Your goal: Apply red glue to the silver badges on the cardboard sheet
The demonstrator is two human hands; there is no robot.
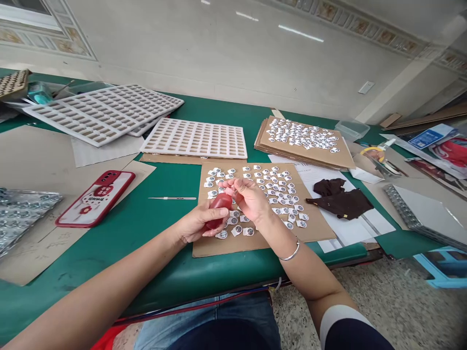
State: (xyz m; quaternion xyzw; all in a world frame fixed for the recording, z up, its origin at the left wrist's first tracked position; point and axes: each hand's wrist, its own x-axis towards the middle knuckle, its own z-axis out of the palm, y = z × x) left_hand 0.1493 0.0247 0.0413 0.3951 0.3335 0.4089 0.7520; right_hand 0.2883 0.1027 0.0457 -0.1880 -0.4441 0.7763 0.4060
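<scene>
My left hand (pixel 204 221) is wrapped round a smooth red object (pixel 221 203) above the front left part of a cardboard sheet (pixel 207 247). Close beside its top, my right hand (pixel 245 195) has its fingers pinched together; whatever is between the fingertips is too small to name. Small white tags with round dark-patterned pieces (pixel 280 198) lie in loose rows on the cardboard under and around both hands. Tweezers (pixel 172 198) rest on the green table, left of the cardboard.
White gridded trays (pixel 195 138) stand behind and to the left. A red-edged phone (pixel 95 199) lies at left. Stacked cardboard (pixel 306 138) bears more tags at back right. Dark cloth (pixel 341 199) rests on papers at right, near a clear plastic box (pixel 352 129).
</scene>
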